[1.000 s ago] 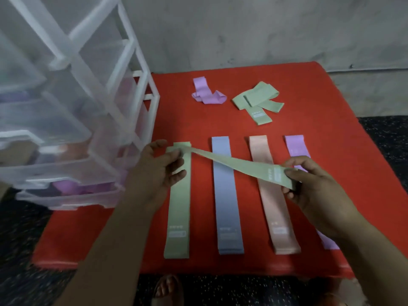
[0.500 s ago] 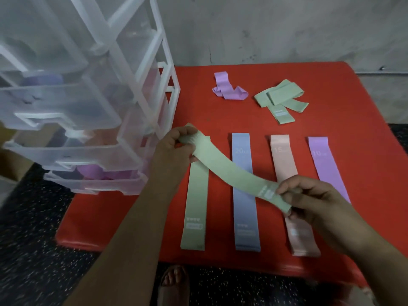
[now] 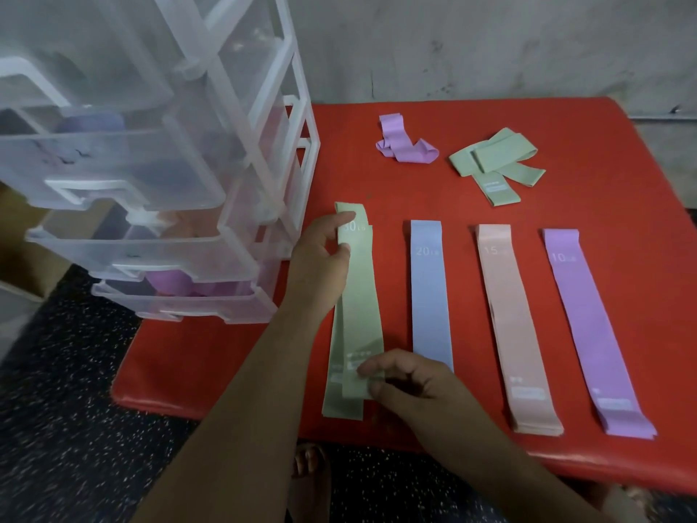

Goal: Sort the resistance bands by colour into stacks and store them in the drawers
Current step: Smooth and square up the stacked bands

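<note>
On the red table (image 3: 622,205) four flat stacks of bands lie side by side: green (image 3: 358,318), blue (image 3: 432,292), pink (image 3: 516,326) and purple (image 3: 588,326). A second green band lies on top of the green stack, slightly askew. My left hand (image 3: 320,266) pinches its far end, marked 30 LB. My right hand (image 3: 407,383) pinches its near end at the label. At the back lie a crumpled purple band (image 3: 403,145) and a loose pile of green bands (image 3: 494,160).
A clear plastic drawer unit (image 3: 260,205) stands on the table's left side, its drawers pulled out toward me, with purple and pink bands inside. Speckled dark floor lies below, and a bare foot (image 3: 313,469) shows under the table's front edge. A grey wall is behind.
Both hands have brought the green band from slanting across the blue stack down lengthwise onto the green stack. The view has shifted left and closer.
</note>
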